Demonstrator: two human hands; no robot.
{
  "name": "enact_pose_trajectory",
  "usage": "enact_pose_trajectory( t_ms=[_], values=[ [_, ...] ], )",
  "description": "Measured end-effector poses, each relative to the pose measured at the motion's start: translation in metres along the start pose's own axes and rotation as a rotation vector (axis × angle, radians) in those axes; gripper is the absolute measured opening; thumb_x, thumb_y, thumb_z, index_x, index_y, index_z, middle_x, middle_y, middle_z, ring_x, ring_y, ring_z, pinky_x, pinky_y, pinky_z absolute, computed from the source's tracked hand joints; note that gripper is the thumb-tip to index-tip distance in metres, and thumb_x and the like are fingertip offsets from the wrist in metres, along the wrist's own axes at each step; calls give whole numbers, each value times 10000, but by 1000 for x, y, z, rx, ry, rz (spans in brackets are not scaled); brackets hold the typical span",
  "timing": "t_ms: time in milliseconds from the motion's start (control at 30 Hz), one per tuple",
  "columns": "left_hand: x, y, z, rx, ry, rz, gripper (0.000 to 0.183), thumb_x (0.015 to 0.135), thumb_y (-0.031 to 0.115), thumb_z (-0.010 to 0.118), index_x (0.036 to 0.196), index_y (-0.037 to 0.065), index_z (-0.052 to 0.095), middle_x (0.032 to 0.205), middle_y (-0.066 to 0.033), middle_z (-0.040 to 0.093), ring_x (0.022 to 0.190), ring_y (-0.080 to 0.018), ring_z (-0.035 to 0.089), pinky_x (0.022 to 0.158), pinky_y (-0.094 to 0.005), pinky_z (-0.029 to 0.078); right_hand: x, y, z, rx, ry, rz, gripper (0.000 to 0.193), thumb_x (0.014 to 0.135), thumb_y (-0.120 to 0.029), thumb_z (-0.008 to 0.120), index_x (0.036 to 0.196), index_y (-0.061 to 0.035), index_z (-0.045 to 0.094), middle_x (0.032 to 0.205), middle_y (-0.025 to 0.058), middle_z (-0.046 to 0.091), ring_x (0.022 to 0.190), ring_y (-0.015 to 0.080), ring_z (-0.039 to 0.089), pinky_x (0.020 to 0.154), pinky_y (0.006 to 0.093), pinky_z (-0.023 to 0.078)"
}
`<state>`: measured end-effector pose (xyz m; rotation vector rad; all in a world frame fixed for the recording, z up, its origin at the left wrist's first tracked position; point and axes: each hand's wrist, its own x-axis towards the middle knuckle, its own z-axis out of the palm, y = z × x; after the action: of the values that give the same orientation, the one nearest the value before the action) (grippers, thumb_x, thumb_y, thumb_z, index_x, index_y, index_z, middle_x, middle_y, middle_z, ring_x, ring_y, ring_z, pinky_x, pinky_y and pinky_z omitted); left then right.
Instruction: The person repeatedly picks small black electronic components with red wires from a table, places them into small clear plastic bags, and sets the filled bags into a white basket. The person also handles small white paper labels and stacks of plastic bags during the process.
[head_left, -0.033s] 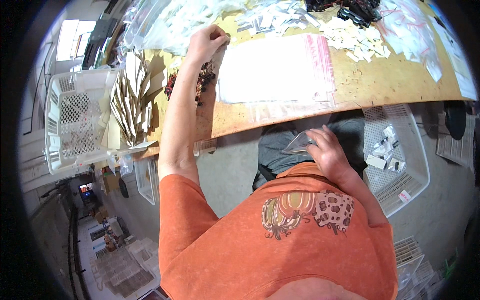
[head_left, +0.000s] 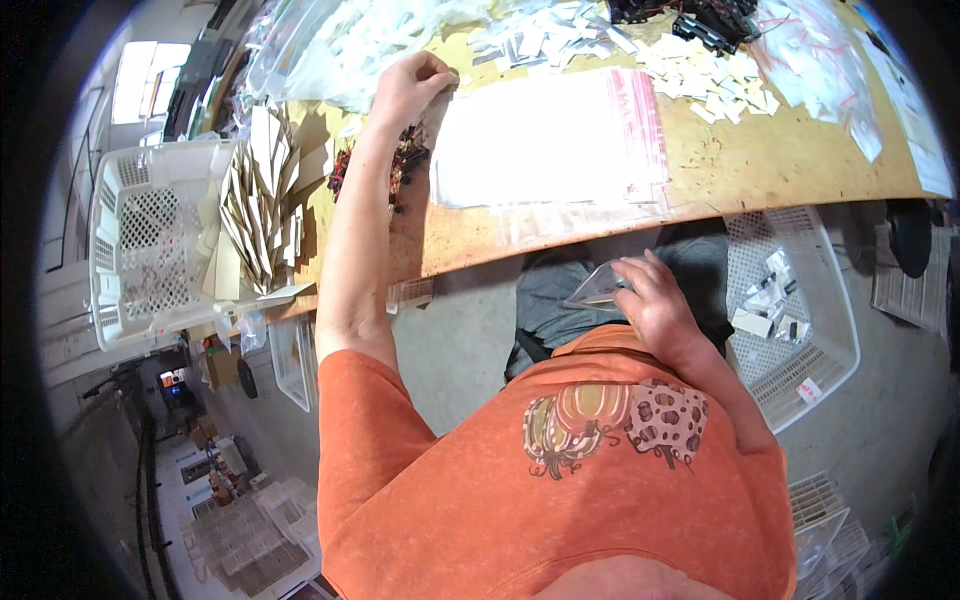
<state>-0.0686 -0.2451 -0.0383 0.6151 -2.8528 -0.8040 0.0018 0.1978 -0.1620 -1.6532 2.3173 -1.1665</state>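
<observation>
Stretched over the far left of the table, my left hand (head_left: 408, 88) has its fingers pinched together. What they hold, if anything, is too small to make out. Beneath that forearm lies a pile of small dark red and black parts (head_left: 405, 165), partly hidden by the arm. A stack of clear zip bags with pink-red strips (head_left: 540, 140) lies flat just right of my left hand. Low over my lap, my right hand (head_left: 655, 305) is closed on a small clear zip bag (head_left: 594, 288), tilted, with something thin and pale in it.
Folded cardboard pieces (head_left: 260, 215) stand by a white plastic basket (head_left: 145, 225) at the left. Small white packets (head_left: 545, 38), cream cards (head_left: 705, 75) and black parts (head_left: 715, 28) lie along the far side. Another basket (head_left: 835, 340) with filled packets stands below the table, right of my lap.
</observation>
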Motion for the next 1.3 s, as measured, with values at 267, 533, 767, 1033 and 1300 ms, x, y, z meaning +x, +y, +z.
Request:
enact_pose_trajectory(
  t_ms=[267,533,767,1033,1300],
  values=[
    [3,6,3,-362,0,98,149,963,45,705,1111,31,694,989,-21,733,924,-82,670,826,-234,532,2,4,0,14,-58,12,143,846,-112,619,872,19,668,1308,208,616,1310,362,530,1186,570,352],
    [4,121,52,-52,-121,350,143,927,153,743,1034,64,771,946,-46,775,884,-128,719,817,-294,571,2,4,-3,-3,-80,35,147,843,-125,618,870,11,666,1305,209,611,1327,354,522,1202,562,329],
    [29,109,59,-112,-283,307,187,906,130,771,1090,98,765,939,-46,775,865,-137,718,824,-309,577,-9,10,-9,18,-41,102,146,852,-122,603,886,5,666,1313,201,606,1334,345,517,1207,552,327],
    [11,110,53,95,-221,252,238,867,135,805,1090,79,742,965,-70,769,915,-164,723,852,-321,580,-7,13,-8,35,-57,95,152,858,-118,589,890,15,655,1317,213,600,1340,350,509,1216,555,310],
    [16,104,52,90,-291,207,169,901,141,783,1047,68,741,947,-52,761,894,-150,711,824,-315,567,-8,14,-4,27,-61,90,157,850,-123,591,876,19,651,1312,216,602,1329,358,514,1210,566,314]
  ],
)
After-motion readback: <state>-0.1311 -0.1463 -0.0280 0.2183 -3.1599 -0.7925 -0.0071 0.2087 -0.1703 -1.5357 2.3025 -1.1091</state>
